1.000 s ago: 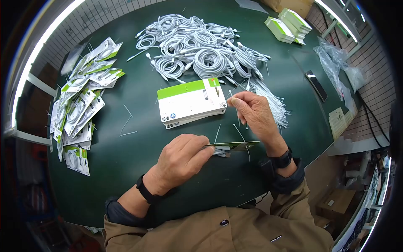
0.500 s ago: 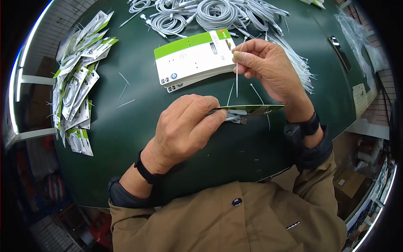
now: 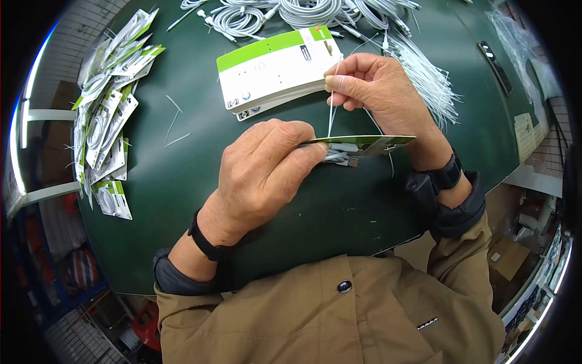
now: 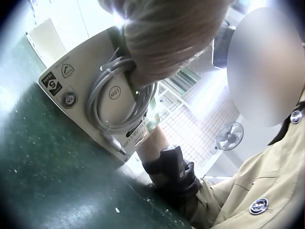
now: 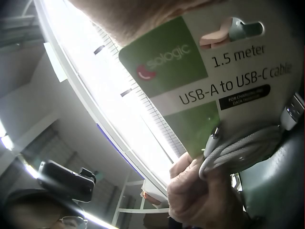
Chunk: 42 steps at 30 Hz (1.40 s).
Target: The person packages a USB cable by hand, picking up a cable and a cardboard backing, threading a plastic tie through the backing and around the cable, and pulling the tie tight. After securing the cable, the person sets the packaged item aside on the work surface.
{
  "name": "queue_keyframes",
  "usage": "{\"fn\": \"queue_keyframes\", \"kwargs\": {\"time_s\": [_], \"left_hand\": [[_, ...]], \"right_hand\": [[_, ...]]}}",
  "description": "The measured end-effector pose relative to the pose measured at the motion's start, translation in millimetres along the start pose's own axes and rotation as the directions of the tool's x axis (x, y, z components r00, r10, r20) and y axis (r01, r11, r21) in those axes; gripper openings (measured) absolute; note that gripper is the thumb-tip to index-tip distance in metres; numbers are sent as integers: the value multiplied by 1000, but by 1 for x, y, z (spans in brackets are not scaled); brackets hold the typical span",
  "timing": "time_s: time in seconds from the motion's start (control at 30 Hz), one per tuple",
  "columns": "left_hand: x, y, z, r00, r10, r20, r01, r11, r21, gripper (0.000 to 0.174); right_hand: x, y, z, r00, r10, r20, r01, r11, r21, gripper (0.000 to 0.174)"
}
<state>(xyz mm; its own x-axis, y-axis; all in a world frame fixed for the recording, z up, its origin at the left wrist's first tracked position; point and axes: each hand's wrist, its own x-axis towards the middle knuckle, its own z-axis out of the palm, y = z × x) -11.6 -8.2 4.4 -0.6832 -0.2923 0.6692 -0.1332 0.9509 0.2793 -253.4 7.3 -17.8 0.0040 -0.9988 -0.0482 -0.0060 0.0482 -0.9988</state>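
My left hand (image 3: 260, 173) grips a white-and-green packaging card (image 4: 66, 86) by its edge, with the thumb over a coiled grey-white USB cable (image 4: 95, 109). In the head view the card stands nearly edge-on above the table; the right wrist view shows its printed face and the USB-A plug (image 5: 293, 112). Beyond the card, my right hand (image 3: 388, 97) pinches a thin white cable tie (image 3: 331, 115) between thumb and fingertips, its lower end at the card's upper edge. Another tie (image 3: 391, 165) sticks out below the card.
A stack of blank cards (image 3: 267, 70) lies ahead of my hands. Behind it are coiled cables (image 3: 309, 13), with loose cable ties (image 3: 424, 79) at the right. Cards with cables (image 3: 106, 130) are heaped at the left. A phone (image 3: 494, 67) lies on the right side.
My right hand has brought the cable tie from beside the card stack down to the held card's edge. The left hand keeps its grip. The head view has tilted downward.
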Motion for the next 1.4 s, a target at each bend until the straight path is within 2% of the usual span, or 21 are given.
{"fn": "queue_keyframes", "kwargs": {"time_s": [0.27, 1.07, 1.17, 1.27, 1.4], "left_hand": [[0, 0, 0, 1000, 5, 0, -5, 1000, -1, 26], [-3, -4, -2, 999, 52, 16, -51, 998, -25, 26], [-2, -3, -2, 999, 43, 20, -42, 999, -24, 26], [-1, -2, -3, 999, 31, 20, -31, 999, -22, 25], [3, 1, -3, 1000, 26, 15, -26, 1000, 4, 22]], "right_hand": [[0, 3, 0, 1000, 25, 8, -25, 999, 27, 20], [-8, -2, 5, 998, -40, 53, 44, 997, -68, 16], [-8, -4, 6, 994, -17, 105, 19, 1000, -22, 13], [-10, -14, 8, 956, 13, 292, -64, 984, 166, 12], [-9, -10, 2, 918, 39, 394, -93, 989, 118, 19]]}}
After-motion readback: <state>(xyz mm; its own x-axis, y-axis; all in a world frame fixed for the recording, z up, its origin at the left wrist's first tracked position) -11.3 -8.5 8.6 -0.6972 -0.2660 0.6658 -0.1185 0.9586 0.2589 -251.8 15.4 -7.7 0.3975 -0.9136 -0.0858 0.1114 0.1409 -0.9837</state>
